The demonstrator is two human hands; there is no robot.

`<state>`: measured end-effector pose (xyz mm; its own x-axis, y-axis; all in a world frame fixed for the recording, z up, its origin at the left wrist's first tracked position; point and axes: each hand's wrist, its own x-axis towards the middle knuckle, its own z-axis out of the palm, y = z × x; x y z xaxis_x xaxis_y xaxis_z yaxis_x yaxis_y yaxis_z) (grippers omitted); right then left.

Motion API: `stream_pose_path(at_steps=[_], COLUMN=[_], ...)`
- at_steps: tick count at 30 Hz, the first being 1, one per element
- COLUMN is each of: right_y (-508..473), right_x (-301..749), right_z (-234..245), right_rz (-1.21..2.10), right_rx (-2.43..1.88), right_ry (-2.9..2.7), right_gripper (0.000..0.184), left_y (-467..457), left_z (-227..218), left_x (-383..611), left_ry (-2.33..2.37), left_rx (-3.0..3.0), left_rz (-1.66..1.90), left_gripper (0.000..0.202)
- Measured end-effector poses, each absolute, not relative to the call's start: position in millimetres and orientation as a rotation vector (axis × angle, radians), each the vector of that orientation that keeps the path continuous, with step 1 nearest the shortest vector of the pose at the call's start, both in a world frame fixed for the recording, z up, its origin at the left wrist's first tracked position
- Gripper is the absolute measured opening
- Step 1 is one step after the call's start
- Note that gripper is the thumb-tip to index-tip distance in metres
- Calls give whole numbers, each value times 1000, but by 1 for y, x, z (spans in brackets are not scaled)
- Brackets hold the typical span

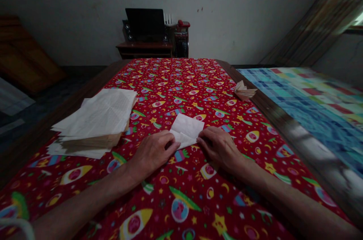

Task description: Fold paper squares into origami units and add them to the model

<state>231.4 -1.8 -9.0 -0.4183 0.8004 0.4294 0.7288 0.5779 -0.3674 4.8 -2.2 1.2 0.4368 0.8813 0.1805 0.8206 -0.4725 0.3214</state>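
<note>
A small white sheet of paper [187,126], partly folded along its near edge, lies on the red patterned cloth in front of me. At its left corner my left hand [155,147] pinches the paper between thumb and curled fingers. My right hand [219,145] grips the right corner in the same way, fingertips pressed together. Left of my hands rests a loose stack of creased white and brownish papers [99,115]. Toward the table's right edge sits a folded, fan-like paper piece [244,92].
The red cloth [181,206] with rockets and stars covers the dark wooden table [272,126]. Beyond its far end stand a black monitor [146,24] with speakers and a red telephone [183,24]. To the right is a bed with a checked cover [297,111]; a wooden cabinet [25,54] stands left.
</note>
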Motion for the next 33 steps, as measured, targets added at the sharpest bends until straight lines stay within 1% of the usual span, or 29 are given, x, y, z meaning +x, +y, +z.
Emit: stream_pose_path(at_steps=[5,8,11,14,16,21,27,33], right_y=[-4,-9,-17,-24,-27,-35,-41,-40], right_x=[235,240,244,244,243,243,246,244], right_z=[-3,1,2,-1,-4,-4,-4,-5], right_rz=[282,275,115,-109,-159,-150,-169,-115], right_rx=[-1345,-1197,-1009,-1011,-1044,-1065,-1062,-1144], right_ry=[-2013,-2120,-2392,-2550,-2591,-2670,-2648,-2663], right_gripper=[16,18,26,28,28,36,38,43], left_y=[-3,-3,-4,-4,-4,-5,-7,-7], left_z=[3,3,3,3,3,3,2,2], left_x=[5,5,5,5,5,5,4,4], left_ry=[1499,1499,1491,1487,1489,1501,1479,1477], left_rx=[2517,2522,2506,2489,2485,2508,2526,2520], left_rz=[450,466,483,462,445,450,487,500], left_gripper=[24,25,26,25,25,24,23,22])
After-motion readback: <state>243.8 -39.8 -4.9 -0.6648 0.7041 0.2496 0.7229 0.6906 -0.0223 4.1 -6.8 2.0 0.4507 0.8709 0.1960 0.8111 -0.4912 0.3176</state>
